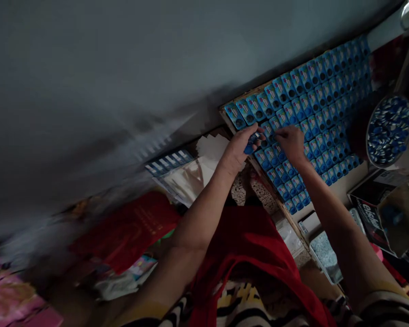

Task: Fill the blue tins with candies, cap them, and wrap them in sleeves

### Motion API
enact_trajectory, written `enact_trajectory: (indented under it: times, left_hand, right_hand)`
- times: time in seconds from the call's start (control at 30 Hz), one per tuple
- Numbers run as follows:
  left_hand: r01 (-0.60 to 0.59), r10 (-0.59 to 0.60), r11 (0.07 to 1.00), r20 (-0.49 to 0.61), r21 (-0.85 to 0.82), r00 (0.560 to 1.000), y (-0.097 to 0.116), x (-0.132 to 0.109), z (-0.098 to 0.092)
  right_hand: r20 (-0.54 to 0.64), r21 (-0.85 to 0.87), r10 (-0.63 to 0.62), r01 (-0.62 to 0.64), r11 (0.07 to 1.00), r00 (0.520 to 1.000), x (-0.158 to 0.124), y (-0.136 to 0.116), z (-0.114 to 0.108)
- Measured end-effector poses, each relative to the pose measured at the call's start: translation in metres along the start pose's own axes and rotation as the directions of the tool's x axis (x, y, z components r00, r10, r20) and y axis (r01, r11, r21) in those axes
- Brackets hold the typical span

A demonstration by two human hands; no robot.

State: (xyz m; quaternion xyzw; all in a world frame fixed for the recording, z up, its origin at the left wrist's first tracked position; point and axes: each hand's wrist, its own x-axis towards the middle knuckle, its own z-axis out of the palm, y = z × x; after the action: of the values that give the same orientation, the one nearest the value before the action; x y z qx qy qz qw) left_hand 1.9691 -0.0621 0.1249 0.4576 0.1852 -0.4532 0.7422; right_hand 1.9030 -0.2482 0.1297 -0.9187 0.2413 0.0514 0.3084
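My left hand (240,144) is curled around several small, shiny blue pieces (249,148) at the near left edge of a board. Just to its right, my right hand (293,144) has its fingertips pinched together above the blue cards; whatever they may hold is too small to make out. Rows of blue printed cards (282,117) cover the board, many with a dark or blue round spot near one end. A round bowl (367,136) on the right is heaped with small blue and silvery pieces (390,129).
An open black carton (368,206) and a clear tray of pale bits (325,256) stand at the right. White papers (213,150) and a plastic-wrapped pack (186,179) lie left of the board. Further left is a red bag (132,229). A grey wall (122,59) runs behind.
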Motion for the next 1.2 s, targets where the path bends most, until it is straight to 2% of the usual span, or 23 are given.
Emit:
enact_trajectory:
  times: [0.1,0.17,0.37,0.5,0.63,0.73,0.8,0.93,1.03,1.13,1.2]
  left_hand:
    - [0.102,-0.097,0.99,0.053,-0.097,0.994,0.006,0.0,-0.006]
    - [0.123,-0.112,0.984,0.084,-0.131,0.99,0.006,0.0,-0.009]
    - [0.076,-0.064,0.987,0.09,-0.139,0.994,0.003,-0.004,-0.007]
    - [0.104,-0.091,0.98,0.084,-0.167,0.992,0.006,-0.007,-0.002]
    - [0.096,-0.084,0.99,0.107,-0.104,0.991,0.008,-0.008,-0.001]
    - [0.051,-0.047,0.997,0.067,-0.063,0.997,0.006,-0.009,0.006]
    - [0.038,-0.036,0.998,0.035,-0.052,0.999,0.004,-0.01,0.014]
    - [0.003,-0.003,0.998,0.007,-0.058,1.0,-0.001,-0.012,0.023]
    - [-0.006,0.002,0.997,-0.06,-0.079,0.998,0.0,-0.014,0.011]
    - [-0.01,-0.006,0.99,-0.117,-0.143,0.993,0.005,-0.019,-0.007]
    - [0.02,-0.043,0.979,-0.108,-0.204,0.993,0.008,-0.023,-0.016]
  right_hand:
    - [0.062,-0.161,-0.016,0.025,0.987,0.998,0.004,-0.002,0.005]
    - [0.093,-0.208,0.011,0.008,0.978,0.996,0.012,0.001,0.01]
    - [0.106,-0.163,-0.011,0.028,0.986,0.994,0.042,0.014,0.011]
    - [0.142,-0.187,-0.022,0.048,0.981,0.99,0.039,-0.007,-0.001]
    - [0.117,0.048,-0.255,0.251,0.967,0.96,0.014,-0.029,-0.01]
    - [0.094,0.225,-0.375,0.347,0.911,0.922,0.0,-0.029,-0.006]
    - [0.055,0.301,-0.358,0.327,0.896,0.932,-0.003,-0.022,0.0]
    - [-0.046,0.361,-0.199,0.202,0.911,0.979,-0.001,-0.005,0.009]
    - [-0.041,0.256,-0.091,0.099,0.962,0.995,-0.005,-0.002,0.012]
    - [0.094,-0.016,-0.064,0.066,0.998,0.994,-0.014,-0.014,0.013]
    - [0.183,-0.194,-0.056,0.092,0.977,0.982,-0.019,-0.026,0.015]
